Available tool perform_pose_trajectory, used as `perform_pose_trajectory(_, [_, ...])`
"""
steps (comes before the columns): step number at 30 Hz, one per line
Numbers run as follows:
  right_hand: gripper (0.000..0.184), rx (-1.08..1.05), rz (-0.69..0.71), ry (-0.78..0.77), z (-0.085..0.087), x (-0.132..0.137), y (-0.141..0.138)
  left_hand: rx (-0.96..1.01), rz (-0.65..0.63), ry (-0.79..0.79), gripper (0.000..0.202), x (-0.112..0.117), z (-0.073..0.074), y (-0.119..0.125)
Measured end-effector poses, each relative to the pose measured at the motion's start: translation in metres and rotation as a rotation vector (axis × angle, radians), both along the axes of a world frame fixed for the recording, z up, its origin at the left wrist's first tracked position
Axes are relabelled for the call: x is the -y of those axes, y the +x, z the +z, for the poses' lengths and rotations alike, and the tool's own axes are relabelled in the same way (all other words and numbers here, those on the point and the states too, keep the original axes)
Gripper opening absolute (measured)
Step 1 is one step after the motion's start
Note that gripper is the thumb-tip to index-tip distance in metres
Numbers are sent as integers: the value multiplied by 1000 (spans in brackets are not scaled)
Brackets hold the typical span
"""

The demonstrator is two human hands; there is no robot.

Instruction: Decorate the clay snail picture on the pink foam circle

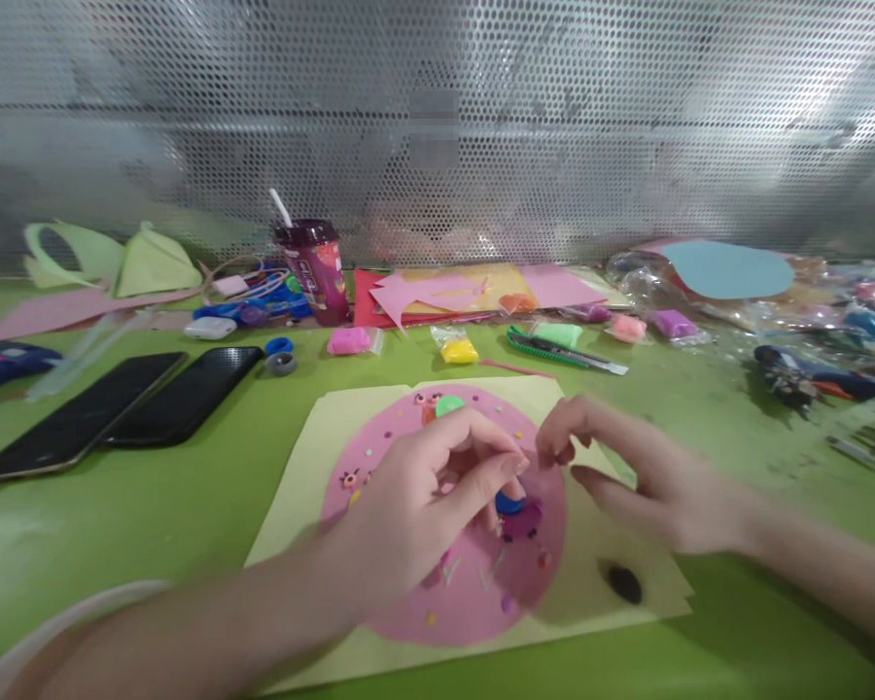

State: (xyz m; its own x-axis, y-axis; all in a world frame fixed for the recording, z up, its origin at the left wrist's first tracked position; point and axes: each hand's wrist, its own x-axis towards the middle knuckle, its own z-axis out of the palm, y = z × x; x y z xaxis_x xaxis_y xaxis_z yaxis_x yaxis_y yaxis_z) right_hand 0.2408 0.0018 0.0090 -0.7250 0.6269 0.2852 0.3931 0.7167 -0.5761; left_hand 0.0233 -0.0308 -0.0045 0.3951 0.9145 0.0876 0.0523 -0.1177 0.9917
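Fingers of both our hands meet over the pink disc [408, 603], which lies on a yellow sheet [298, 457] in the middle of the green bench [153, 515]. Our left hand [415, 506] comes in from 7 o'clock with thumb and forefinger pinched together at the tips; whatever sits between them is too small for us to tell. Our right hand [642, 476] reaches in from 4 o'clock, its fingers curled and nearly touching the left ones, holding nothing that we can see.

Just under the two hands, near the disc's centre, lie a blue clay blob [508, 503] and a purple clay piece [523, 520], touching each other. Small clay bits dot the disc, with a green dot [449, 405] at its 12 o'clock edge. A dark lump [624, 583] rests on the sheet at 4 o'clock from the disc.

We judge the step in hand to be shaping or placing a tiny clay detail by the blue and purple pieces. The next move seems to call for a light, steady press, so that the pieces already stuck down are not smeared or shifted.

At 10 o'clock lie two phones [138, 399]; at 11 o'clock stands a cup [317, 272], with clay packets [458, 348] and a knife [565, 352] toward 12 o'clock
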Motion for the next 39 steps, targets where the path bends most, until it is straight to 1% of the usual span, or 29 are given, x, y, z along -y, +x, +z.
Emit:
perform_pose_trajectory(3, [26, -108, -45, 179, 11, 0, -5, 71, -4, -30, 9, -1, 0, 1])
perform_pose_trajectory(6, [26, -169, 4, 350, 18, 0, -15, 148, -3, -72, 9, -2, 2, 3])
perform_pose_trajectory(9, [22, -151, 56, 474, 17, 0, -25, 184, -20, -90, 12, -3, 3, 4])
perform_pose_trajectory(13, [14, -139, 38, 582, 11, -1, -31, 202, -8, -110, 15, -4, 4, 5])
perform_pose_trajectory(16, [12, -159, 28, 619, 6, -1, -31, 221, 9, -134, 17, -5, 2, 5])
perform_pose_trajectory(19, [15, -160, 20, 640, 3, -1, -29, 220, 23, -149, 22, -4, 1, 5])
perform_pose_trajectory(24, [16, -101, -31, 716, -1, 4, -28, 159, 72, -177, 27, -4, 3, 3])
perform_pose_trajectory(26, [14, -78, -61, 738, -3, 8, -30, 142, 84, -182, 27, -4, 3, 2])
perform_pose_trajectory(31, [12, -70, -134, 734, -7, 16, -31, 106, 84, -206, 25, -4, 0, 0])
perform_pose_trajectory(36, [13, -106, -119, 805, -7, 18, -27, 87, 86, -200, 22, -3, 0, 2])
perform_pose_trajectory(39, [15, -99, -103, 821, -7, 18, -25, 119, 68, -196, 17, -2, 1, 4])
